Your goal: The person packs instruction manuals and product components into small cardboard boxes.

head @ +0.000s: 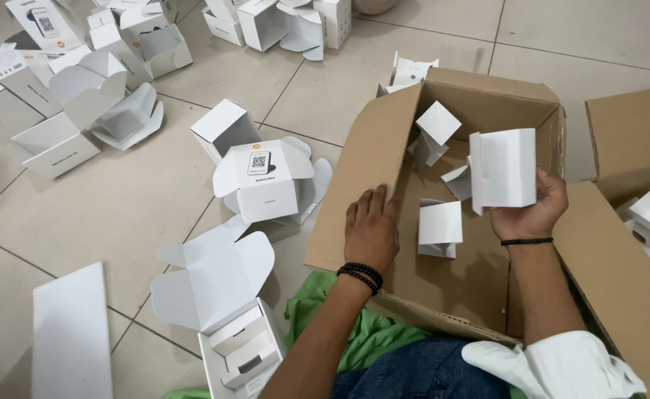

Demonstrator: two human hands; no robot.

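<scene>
Head view: the right hand (529,210) holds a folded white card insert (504,168) upright above the open cardboard carton (369,162), its fingers wrapped around the lower edge and pinching it from behind, thumb side toward the camera. The insert's long axis runs roughly vertical, and it sits directly above the fingers, well over the carton's interior. The left hand (371,229) lies flat on the carton's near flap, fingers pressed together and pointing away, holding nothing; it is near the loose inserts but the right hand is nearer the held one.

Inside the carton, about four more white folded inserts are visible: one tilted near the back wall (436,127), one standing on the carton floor (440,227), and smaller pieces between them, partly hidden. On the tiled floor (118,214) to the left lie many small white boxes, more than ten, most with flaps open; one closed box with a printed top (262,181) stands just beside the carton. A second cardboard carton (635,140) is at the right.
</scene>
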